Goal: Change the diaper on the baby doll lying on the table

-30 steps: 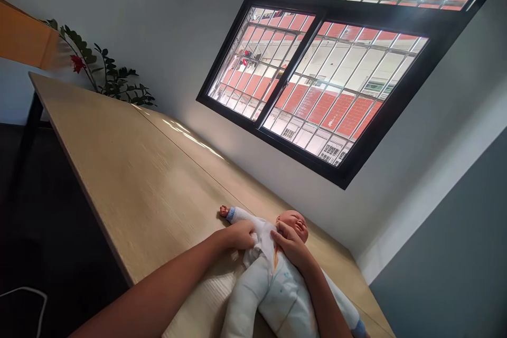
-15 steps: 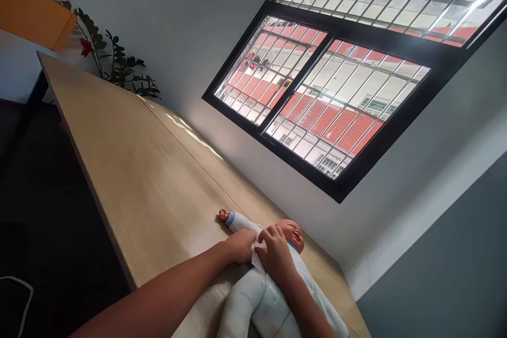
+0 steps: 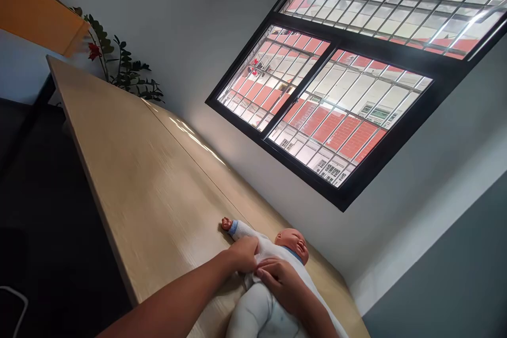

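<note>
Both hands on doll (image 3: 292, 245): left hand (image 3: 242, 253) at sleeve (image 3: 246, 229), right hand (image 3: 279, 281) on chest (image 3: 275, 252).

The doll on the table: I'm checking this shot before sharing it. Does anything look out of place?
The doll's white suit is bunched at the middle, under the left hand and right hand, so it doesn't lie flat. A thin white wire at the view's lower left also looks stray.
</note>
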A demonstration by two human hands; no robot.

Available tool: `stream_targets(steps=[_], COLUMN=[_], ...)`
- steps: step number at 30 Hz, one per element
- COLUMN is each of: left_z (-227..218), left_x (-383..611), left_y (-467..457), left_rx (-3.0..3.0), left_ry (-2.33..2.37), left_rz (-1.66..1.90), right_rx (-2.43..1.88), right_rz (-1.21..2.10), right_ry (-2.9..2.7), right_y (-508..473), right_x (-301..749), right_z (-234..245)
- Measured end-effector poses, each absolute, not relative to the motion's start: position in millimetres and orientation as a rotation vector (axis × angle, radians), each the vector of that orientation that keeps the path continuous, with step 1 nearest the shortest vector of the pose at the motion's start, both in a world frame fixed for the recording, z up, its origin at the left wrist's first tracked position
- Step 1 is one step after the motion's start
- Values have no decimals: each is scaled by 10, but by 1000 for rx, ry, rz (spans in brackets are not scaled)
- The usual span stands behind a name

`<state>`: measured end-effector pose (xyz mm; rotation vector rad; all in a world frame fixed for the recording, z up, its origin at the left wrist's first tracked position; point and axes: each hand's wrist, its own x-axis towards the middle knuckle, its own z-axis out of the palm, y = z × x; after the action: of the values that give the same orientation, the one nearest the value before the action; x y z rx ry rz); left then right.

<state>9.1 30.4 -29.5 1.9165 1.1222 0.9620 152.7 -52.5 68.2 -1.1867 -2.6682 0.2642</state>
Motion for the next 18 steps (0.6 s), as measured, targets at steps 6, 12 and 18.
stream_targets(steps=[6, 12, 18], left_z=[-311, -280, -273], left_x=[126, 79, 123], left_y=[337, 351, 409], left_rx=[1948, 1941, 1796], left_ry=[1152, 1133, 1089], left_rz=[930, 897, 875], right_rx=[-1202, -1276, -1276], right_rz=[137, -91, -51], right_ry=[-2812, -2852, -2834], right_y=[-555, -510, -517], right_x=[1551, 1688, 1865], right_z=[721, 733, 662])
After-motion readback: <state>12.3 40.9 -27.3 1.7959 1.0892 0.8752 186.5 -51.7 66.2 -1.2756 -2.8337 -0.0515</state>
